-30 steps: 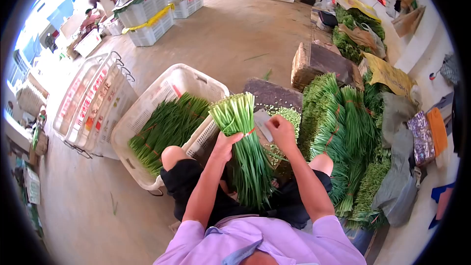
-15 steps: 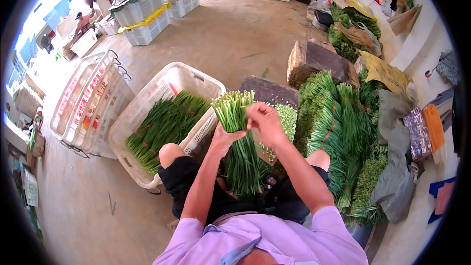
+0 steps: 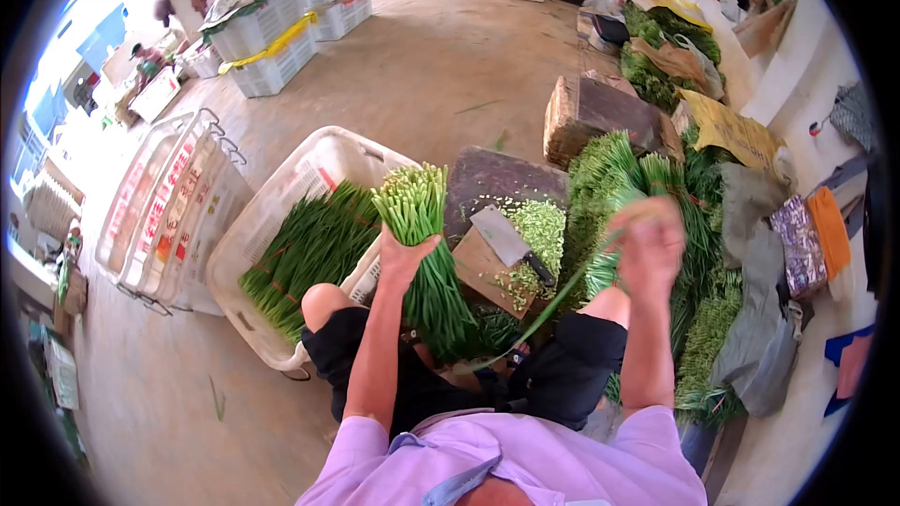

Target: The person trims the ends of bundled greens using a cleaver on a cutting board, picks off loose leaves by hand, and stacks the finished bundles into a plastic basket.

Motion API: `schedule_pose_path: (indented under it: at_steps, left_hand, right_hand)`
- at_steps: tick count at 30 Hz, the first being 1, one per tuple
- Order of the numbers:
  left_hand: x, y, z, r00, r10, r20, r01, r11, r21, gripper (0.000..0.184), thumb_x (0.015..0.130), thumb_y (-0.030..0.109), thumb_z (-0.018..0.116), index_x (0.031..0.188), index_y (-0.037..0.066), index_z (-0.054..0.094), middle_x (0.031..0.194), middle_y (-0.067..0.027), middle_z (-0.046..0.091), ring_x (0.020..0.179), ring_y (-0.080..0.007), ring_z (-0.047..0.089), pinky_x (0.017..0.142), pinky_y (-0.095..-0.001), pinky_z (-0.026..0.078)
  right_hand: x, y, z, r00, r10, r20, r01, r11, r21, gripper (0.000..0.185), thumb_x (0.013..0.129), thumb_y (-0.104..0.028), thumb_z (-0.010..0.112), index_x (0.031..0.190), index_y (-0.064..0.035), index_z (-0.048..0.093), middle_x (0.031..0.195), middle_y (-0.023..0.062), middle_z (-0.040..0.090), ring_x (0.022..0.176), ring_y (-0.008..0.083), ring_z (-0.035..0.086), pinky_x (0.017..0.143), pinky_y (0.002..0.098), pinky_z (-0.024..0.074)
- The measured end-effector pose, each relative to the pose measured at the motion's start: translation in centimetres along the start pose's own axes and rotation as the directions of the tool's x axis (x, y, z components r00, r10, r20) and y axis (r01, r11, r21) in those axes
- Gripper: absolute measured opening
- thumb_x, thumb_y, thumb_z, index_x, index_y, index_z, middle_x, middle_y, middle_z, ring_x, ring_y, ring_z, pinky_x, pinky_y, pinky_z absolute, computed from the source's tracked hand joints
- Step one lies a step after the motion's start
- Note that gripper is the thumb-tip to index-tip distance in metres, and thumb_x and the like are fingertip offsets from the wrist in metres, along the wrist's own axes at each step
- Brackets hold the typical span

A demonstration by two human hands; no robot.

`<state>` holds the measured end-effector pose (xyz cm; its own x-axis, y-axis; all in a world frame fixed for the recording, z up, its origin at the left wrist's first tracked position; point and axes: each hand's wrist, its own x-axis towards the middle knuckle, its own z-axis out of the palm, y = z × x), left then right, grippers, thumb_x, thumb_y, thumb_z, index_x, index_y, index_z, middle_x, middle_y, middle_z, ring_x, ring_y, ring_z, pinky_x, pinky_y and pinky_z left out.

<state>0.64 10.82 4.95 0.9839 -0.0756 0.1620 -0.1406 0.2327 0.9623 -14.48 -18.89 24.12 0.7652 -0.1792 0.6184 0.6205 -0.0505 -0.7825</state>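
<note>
My left hand (image 3: 405, 258) is closed around an upright bunch of garlic chives (image 3: 412, 201), pale cut ends on top and dark leaves hanging between my knees. My right hand (image 3: 649, 248), blurred by motion, is off to the right and pinches one long green chive strand (image 3: 560, 298) that trails down towards my lap. Between the hands, a cleaver (image 3: 499, 236) with a black handle lies on a wooden board (image 3: 483, 267), beside a heap of chopped pale green bits (image 3: 541, 236).
At the left, a white plastic crate (image 3: 234, 267) holds tied chive bundles (image 3: 314, 248); nested crates (image 3: 169, 215) stand beyond it. Piled bundles (image 3: 619, 178) line my right side, near a dark-topped block (image 3: 609, 117). Stacked crates (image 3: 272, 66) and other people are farther back.
My right hand has left the top of the bunch and swung right, drawing out a strand. The left hand has shifted slightly left with the bunch, uncovering the cleaver.
</note>
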Motion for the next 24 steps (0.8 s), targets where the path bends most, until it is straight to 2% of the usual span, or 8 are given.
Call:
schedule_pose_path:
  at_steps: [2, 3, 4, 7, 9, 11, 19, 24]
  left_hand:
    - [1.0, 1.0, 0.1, 0.994, 0.11, 0.003, -0.11, 0.989, 0.102, 0.072, 0.069, -0.005, 0.085, 0.13, 0.0, 0.046, 0.117, -0.0085, 0.064, 0.101, -0.0173, 0.063, 0.09, -0.0314, 0.052]
    - [1.5, 1.6, 0.2, 0.991, 0.132, 0.029, -0.135, 0.98, 0.146, 0.071, 0.069, -0.002, 0.085, 0.129, 0.0, 0.047, 0.117, -0.0108, 0.064, 0.101, -0.0185, 0.064, 0.091, -0.0328, 0.052]
    - [1.8, 2.4, 0.2, 0.991, 0.109, 0.08, -0.127, 0.948, 0.291, 0.07, 0.068, 0.0, 0.085, 0.127, -0.001, 0.048, 0.116, -0.0123, 0.065, 0.1, -0.019, 0.064, 0.091, -0.0331, 0.052]
    - [3.0, 2.9, 0.6, 0.982, 0.014, 0.188, -0.108, 0.858, 0.501, 0.073, 0.064, 0.008, 0.088, 0.125, -0.003, 0.051, 0.113, -0.0162, 0.066, 0.103, -0.0212, 0.064, 0.093, -0.0351, 0.051]
    - [4.0, 1.1, 1.1, 0.91, -0.097, 0.402, -0.188, 0.77, 0.609, 0.081, 0.058, 0.016, 0.091, 0.126, -0.004, 0.051, 0.114, -0.0179, 0.066, 0.108, -0.0254, 0.063, 0.097, -0.0369, 0.049]
    - [5.1, -2.3, 1.5, 0.778, -0.417, 0.469, -0.151, 0.601, 0.785, 0.098, 0.053, 0.026, 0.093, 0.133, -0.007, 0.048, 0.124, -0.0229, 0.063, 0.116, -0.0336, 0.061, 0.104, -0.0378, 0.046]
    - [6.5, -10.7, 0.9, 0.503, -0.703, 0.502, 0.003, 0.582, 0.813, 0.1, 0.051, 0.027, 0.095, 0.135, -0.004, 0.05, 0.124, -0.0225, 0.065, 0.117, -0.0323, 0.062, 0.102, -0.0384, 0.047]
    - [4.8, -9.0, 2.9, 0.804, -0.432, 0.409, -0.215, 0.43, 0.877, 0.112, 0.054, 0.028, 0.096, 0.144, -0.006, 0.037, 0.135, -0.0263, 0.055, 0.126, -0.0366, 0.054, 0.107, -0.0413, 0.044]
  right_hand:
    - [-4.8, 2.5, 1.8, 0.764, 0.422, 0.488, -0.311, 0.904, -0.294, 0.018, 0.097, -0.023, 0.064, 0.101, -0.0046, 0.067, 0.09, 0.0087, 0.068, 0.081, 0.0157, 0.067, 0.069, 0.0307, 0.0542]
    - [-4.7, 3.1, 3.3, 0.341, 0.614, 0.712, -0.38, 0.783, -0.493, 0.026, 0.093, -0.024, 0.069, 0.109, -0.0032, 0.066, 0.093, 0.0088, 0.071, 0.081, 0.0175, 0.068, 0.073, 0.0314, 0.0544]
    - [-7.7, 7.2, 2.4, 0.183, 0.528, 0.829, -0.349, 0.823, -0.447, 0.029, 0.092, -0.024, 0.069, 0.112, -0.0037, 0.066, 0.094, 0.0096, 0.072, 0.081, 0.0193, 0.069, 0.073, 0.0328, 0.0545]
    - [-7.3, 12.4, 1.4, -0.042, 0.781, 0.623, -0.405, 0.557, -0.725, 0.035, 0.089, -0.022, 0.072, 0.117, -0.0031, 0.064, 0.099, 0.0097, 0.073, 0.087, 0.0211, 0.07, 0.074, 0.0366, 0.0554]
    - [-6.9, 19.8, -1.3, 0.495, 0.809, 0.316, -0.415, 0.54, -0.732, 0.044, 0.085, -0.025, 0.073, 0.12, -0.0015, 0.06, 0.097, 0.014, 0.072, 0.092, 0.0275, 0.07, 0.081, 0.0413, 0.0549]
    - [-7.8, 25.2, -3.2, 0.77, 0.632, 0.092, -0.165, 0.336, -0.927, 0.042, 0.086, -0.026, 0.07, 0.116, 0.0013, 0.059, 0.097, 0.0193, 0.069, 0.094, 0.0334, 0.068, 0.084, 0.0449, 0.0541]
    - [-10.7, 29.9, -3.4, 0.685, 0.725, 0.077, -0.137, 0.232, -0.963, 0.026, 0.085, -0.01, 0.059, 0.107, 0.0029, 0.061, 0.109, 0.0251, 0.064, 0.096, 0.0402, 0.067, 0.079, 0.0491, 0.0566]
    - [-9.4, 30.4, -4.0, 0.63, 0.772, 0.089, -0.198, 0.27, -0.942, 0.034, 0.079, -0.018, 0.066, 0.105, 0.0042, 0.06, 0.103, 0.0258, 0.066, 0.094, 0.0371, 0.069, 0.076, 0.0491, 0.0564]
